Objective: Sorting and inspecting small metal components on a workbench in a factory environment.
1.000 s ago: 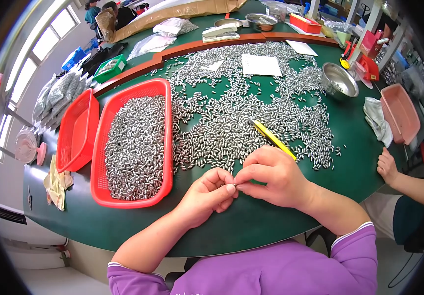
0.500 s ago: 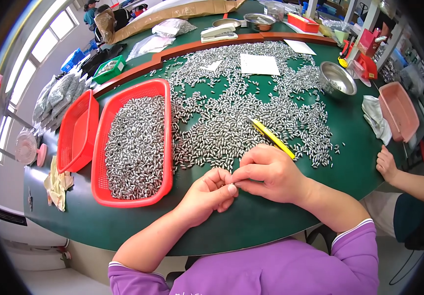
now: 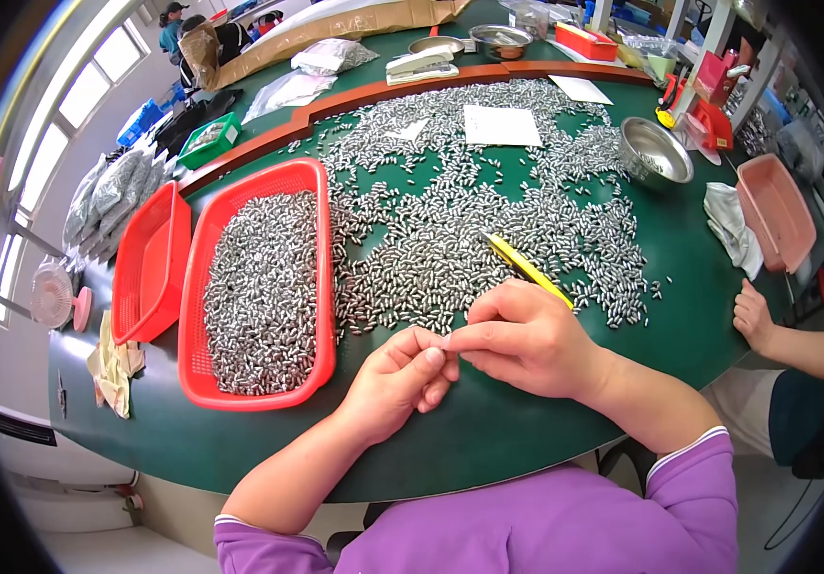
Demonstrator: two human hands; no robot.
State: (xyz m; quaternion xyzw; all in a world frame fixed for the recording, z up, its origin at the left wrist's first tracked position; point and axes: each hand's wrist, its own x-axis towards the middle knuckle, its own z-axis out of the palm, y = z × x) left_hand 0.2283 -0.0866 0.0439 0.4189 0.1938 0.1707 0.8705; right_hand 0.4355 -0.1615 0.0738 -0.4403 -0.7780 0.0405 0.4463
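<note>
My left hand and my right hand meet at their fingertips over the table's near side. Both are closed in a pinch, and whatever is between the fingers is too small and covered to make out. Just beyond them spreads a wide layer of small silvery, bullet-shaped metal pieces. A yellow utility knife lies on these pieces, close to my right hand. Left of my hands stands a red plastic basket heaped with the same kind of pieces.
An empty red basket, a cloth and a small fan sit at the left. At the right are a steel bowl, a pink tray and another person's hand. A brown wooden strip borders the far side.
My fingertips have shifted slightly, and the left thumb has moved up and to the left. Both hands stay together in a pinch; the view has tilted a little.
</note>
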